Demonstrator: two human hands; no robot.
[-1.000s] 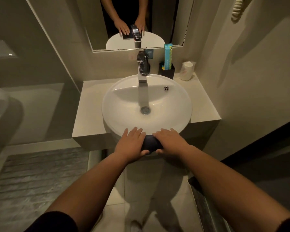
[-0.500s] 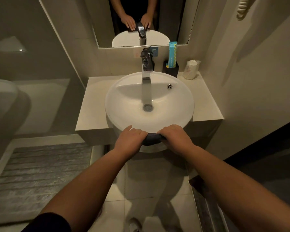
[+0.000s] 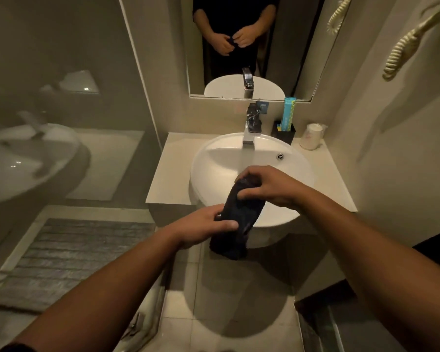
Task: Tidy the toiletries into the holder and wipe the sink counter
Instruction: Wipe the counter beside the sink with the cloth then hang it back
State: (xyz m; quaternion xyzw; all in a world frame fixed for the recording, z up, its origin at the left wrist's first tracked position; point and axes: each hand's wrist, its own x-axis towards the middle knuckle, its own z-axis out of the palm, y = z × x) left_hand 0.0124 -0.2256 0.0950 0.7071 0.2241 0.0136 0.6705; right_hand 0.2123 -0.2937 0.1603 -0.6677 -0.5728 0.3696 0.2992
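Note:
Both hands hold a dark cloth [image 3: 236,219] in the air over the front rim of the round white sink [image 3: 214,163]. My right hand [image 3: 267,185] grips its upper end; my left hand [image 3: 203,226] pinches its left edge lower down, and the rest hangs below the rim. At the back right of the pale counter [image 3: 173,171] stands a black holder [image 3: 285,134] with a teal toothpaste box [image 3: 288,114] upright in it. A white wrapped cup [image 3: 311,137] sits to the holder's right.
A chrome faucet [image 3: 250,128] rises behind the basin under a wall mirror [image 3: 302,47] that reflects my hands. A glass partition [image 3: 61,97] stands on the left, with a grey floor mat [image 3: 69,255] below. A coiled cord [image 3: 404,49] hangs on the right wall.
The cloth was pressed on the sink's front rim under both hands. It has been lifted off and now hangs stretched between them, right hand higher than the left.

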